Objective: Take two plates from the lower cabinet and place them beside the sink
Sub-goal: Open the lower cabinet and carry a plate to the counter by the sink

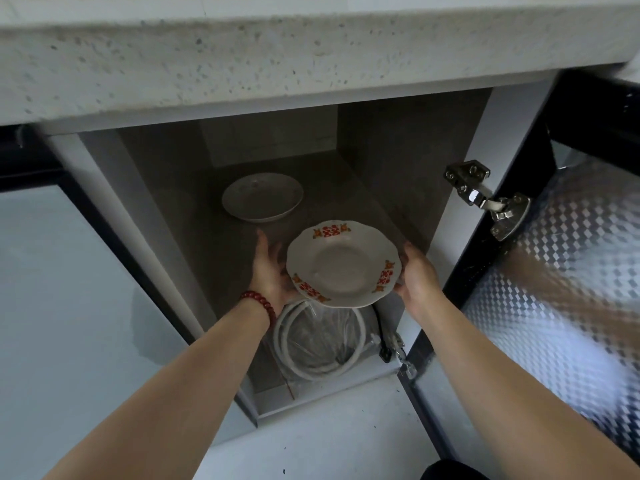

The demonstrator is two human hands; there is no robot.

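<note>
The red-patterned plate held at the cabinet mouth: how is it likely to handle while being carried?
The red-patterned plate looks like glazed ceramic, so probably rigid, breakable if dropped, and somewhat slippery. The left hand and right hand grip opposite rim edges, which should keep it level. Its shallow, flat shape makes rolling unlikely.

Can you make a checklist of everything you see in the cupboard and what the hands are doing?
Surface: grey cabinet shelf, dim inside.
Job's things: patterned plate held up in front of the shelf; plain plate resting further back.
Clutter: clear plastic bag on the cabinet floor.
Grips: left hand and right hand each hold one side of the patterned plate.
Cables: coiled white hose below the plate.
Surroundings: speckled countertop above; cabinet door open on the right.
</note>
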